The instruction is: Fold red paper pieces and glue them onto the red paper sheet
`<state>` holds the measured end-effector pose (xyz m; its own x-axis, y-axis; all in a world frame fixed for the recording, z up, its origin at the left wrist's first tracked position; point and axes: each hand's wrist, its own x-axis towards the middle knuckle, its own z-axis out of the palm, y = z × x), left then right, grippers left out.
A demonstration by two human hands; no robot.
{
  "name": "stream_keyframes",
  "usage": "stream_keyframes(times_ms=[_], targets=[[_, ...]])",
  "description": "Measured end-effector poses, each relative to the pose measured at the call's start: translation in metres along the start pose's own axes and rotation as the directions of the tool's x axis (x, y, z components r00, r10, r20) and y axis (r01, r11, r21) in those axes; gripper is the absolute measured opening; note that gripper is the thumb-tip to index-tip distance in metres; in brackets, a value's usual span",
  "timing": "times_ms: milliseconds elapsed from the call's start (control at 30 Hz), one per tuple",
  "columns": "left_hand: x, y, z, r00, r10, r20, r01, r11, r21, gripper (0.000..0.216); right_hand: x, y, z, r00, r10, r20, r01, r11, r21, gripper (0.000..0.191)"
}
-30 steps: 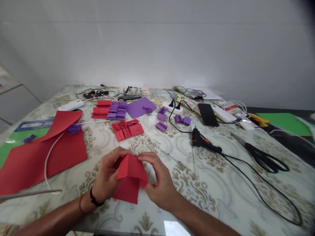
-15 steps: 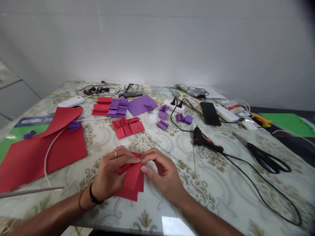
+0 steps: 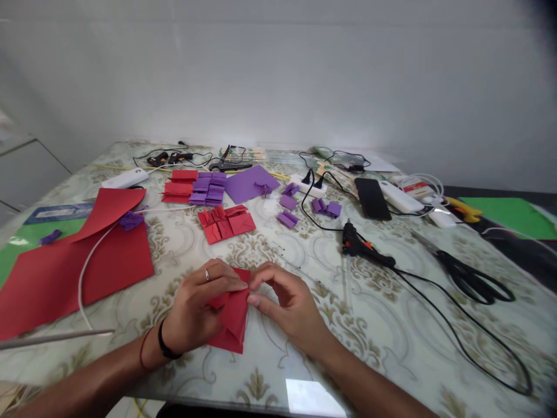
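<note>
Between my hands is a piece of folded red paper (image 3: pixel 235 316), lying close to the tabletop near the front. My left hand (image 3: pixel 198 310) is closed on its left and upper part, fingertips pressed on a fold. At the paper's right edge, my right hand (image 3: pixel 289 307) pinches with thumb and index finger. Part of the paper is hidden under the left fingers. Just beyond lies a pleated red paper piece (image 3: pixel 227 225). Farther back sit a folded red piece (image 3: pixel 179 188) and a purple pleated piece (image 3: pixel 208 189), side by side.
A glue gun (image 3: pixel 365 247) with a looping black cord and black-handled scissors (image 3: pixel 465 273) lie on the right. Behind them are a phone (image 3: pixel 373 199) and a power strip (image 3: pixel 308 184). Large red sheets (image 3: pixel 117 261) cover the left, crossed by a white cable. Small purple folded pieces (image 3: pixel 288 219) lie mid-table.
The lower right flap of the red paper has shifted inward, so its right edge now looks narrower and more even. Both hands keep nearly the same grip and place.
</note>
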<state>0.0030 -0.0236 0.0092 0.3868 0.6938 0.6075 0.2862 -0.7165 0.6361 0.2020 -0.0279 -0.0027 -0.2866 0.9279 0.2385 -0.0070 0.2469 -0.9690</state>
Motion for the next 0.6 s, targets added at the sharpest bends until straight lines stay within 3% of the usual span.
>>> stream_keyframes(times_ms=[133,333,600], targets=[[0.0021,0.0027,0.0,1.0,-0.03,-0.003,0.031,0.999,0.038,0.015,0.0027,-0.0009,-0.0007,0.994,0.098,0.048,-0.101,0.993,0.057,0.015],[0.001,0.0016,0.0011,0.991,-0.129,0.048,0.126,0.991,0.051,0.015,0.0057,-0.0009,-0.003,0.986,0.153,0.062,-0.158,0.984,0.081,0.024],[0.0037,-0.0017,0.0017,0.896,-0.381,0.226,0.423,0.888,-0.178,0.035,0.0092,0.0044,-0.0072,0.958,0.275,0.081,-0.286,0.938,0.194,0.029]])
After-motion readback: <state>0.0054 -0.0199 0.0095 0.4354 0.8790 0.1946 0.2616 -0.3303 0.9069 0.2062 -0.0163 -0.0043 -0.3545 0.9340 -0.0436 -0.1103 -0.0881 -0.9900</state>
